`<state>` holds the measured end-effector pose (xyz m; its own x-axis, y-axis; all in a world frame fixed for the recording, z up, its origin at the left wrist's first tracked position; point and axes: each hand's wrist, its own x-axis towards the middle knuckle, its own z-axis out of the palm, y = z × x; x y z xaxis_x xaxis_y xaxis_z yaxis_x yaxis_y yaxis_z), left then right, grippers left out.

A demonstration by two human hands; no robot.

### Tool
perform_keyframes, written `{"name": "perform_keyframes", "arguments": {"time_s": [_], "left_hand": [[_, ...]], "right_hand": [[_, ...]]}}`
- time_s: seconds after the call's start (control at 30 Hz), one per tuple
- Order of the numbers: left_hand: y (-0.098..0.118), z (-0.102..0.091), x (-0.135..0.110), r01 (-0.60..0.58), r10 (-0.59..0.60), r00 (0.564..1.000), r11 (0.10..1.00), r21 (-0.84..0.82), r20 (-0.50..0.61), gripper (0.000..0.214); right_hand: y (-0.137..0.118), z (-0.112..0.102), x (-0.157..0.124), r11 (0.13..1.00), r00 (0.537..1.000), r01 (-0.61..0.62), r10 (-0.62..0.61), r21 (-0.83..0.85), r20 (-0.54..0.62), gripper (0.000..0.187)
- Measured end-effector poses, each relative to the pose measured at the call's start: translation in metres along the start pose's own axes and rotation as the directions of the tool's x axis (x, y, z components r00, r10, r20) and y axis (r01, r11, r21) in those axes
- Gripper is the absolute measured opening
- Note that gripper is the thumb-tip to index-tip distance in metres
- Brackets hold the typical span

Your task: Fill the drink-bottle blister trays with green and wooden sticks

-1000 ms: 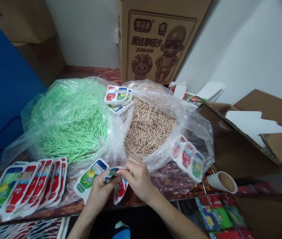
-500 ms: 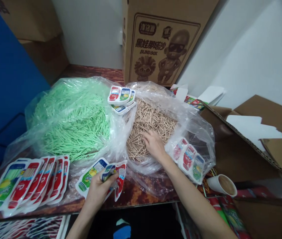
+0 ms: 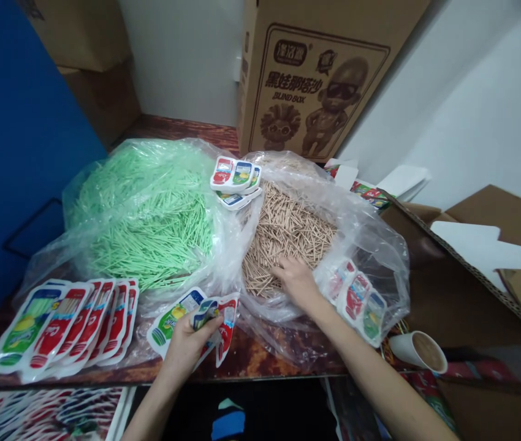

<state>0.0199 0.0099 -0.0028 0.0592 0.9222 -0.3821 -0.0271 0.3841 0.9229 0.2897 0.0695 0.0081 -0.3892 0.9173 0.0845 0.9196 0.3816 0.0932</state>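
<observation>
Near the table's front edge, my left hand (image 3: 189, 340) is closed round a bottle-shaped pack (image 3: 227, 324) with red and green printed parts, bent in its grip. Another green bottle-print pack (image 3: 175, 320) lies beside and partly under that hand. My right hand (image 3: 296, 278) reaches into an open clear plastic bag (image 3: 375, 223) full of short brown sticks (image 3: 295, 229). Its curled fingertips pinch at the sticks, and how many they hold is hidden. Left of this bag, a second clear bag holds thin light-green sticks (image 3: 154, 233).
A row of filled red and green packs (image 3: 67, 324) overlaps at the left. More packs (image 3: 235, 177) rest between the bags, others (image 3: 357, 300) on the right bag. A paper cup (image 3: 419, 351) with brown liquid stands by an open carton (image 3: 439, 294). Behind is a large printed box (image 3: 315, 92).
The view has shifted slightly, so everything sits a little further right. My right hand has stayed in the brown sticks, its fingers curling more. My left hand keeps its hold on the pack.
</observation>
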Motion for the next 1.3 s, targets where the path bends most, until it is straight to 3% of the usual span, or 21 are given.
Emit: {"name": "perform_keyframes", "arguments": {"time_s": [0.1, 0.2, 0.27, 0.37, 0.47, 0.67, 0.8, 1.07, 1.3], "left_hand": [[-0.002, 0.001, 0.001, 0.019, -0.019, 1.0, 1.0, -0.019, 0.002, 0.028], [-0.003, 0.002, 0.0, 0.015, -0.015, 1.0, 1.0, -0.015, 0.017, 0.027], [-0.005, 0.0, 0.0, 0.001, -0.001, 1.0, 1.0, -0.002, 0.018, 0.026], [-0.008, -0.002, 0.0, -0.009, 0.009, 1.0, 1.0, 0.021, 0.016, 0.027], [-0.009, -0.003, 0.0, -0.015, 0.015, 1.0, 0.999, 0.034, 0.023, 0.026], [-0.009, -0.003, -0.004, -0.033, 0.033, 0.999, 0.999, 0.019, 0.002, 0.029], [-0.014, -0.008, -0.005, -0.002, 0.002, 1.0, 1.0, -0.015, -0.002, 0.027], [-0.011, -0.011, -0.003, 0.042, -0.043, 0.999, 0.995, -0.091, -0.011, 0.029], [-0.005, -0.003, -0.008, 0.046, -0.047, 0.999, 0.995, -0.084, -0.015, 0.027]], "right_hand": [[0.008, -0.002, -0.011, 0.996, 0.996, -0.006, 0.013, 0.09, -0.085, 0.027], [0.01, -0.01, -0.021, 0.975, 0.977, -0.084, 0.121, 0.207, -0.174, 0.03], [0.009, -0.015, -0.026, 0.977, 0.972, -0.109, 0.143, 0.184, -0.184, 0.032], [0.009, -0.021, -0.026, 1.0, 0.992, 0.007, -0.004, 0.018, -0.124, 0.044], [0.012, -0.023, -0.017, 0.977, 0.979, 0.192, -0.197, -0.094, -0.046, 0.049], [0.015, -0.021, 0.008, 0.902, 0.913, 0.409, -0.403, -0.138, 0.069, 0.025], [0.017, -0.016, 0.007, 0.898, 0.906, 0.422, -0.411, -0.129, 0.103, 0.019], [0.023, -0.015, -0.003, 0.918, 0.91, 0.389, -0.369, -0.08, 0.188, 0.031], [0.014, -0.014, -0.002, 0.911, 0.908, 0.406, -0.392, -0.073, 0.151, 0.025]]}}
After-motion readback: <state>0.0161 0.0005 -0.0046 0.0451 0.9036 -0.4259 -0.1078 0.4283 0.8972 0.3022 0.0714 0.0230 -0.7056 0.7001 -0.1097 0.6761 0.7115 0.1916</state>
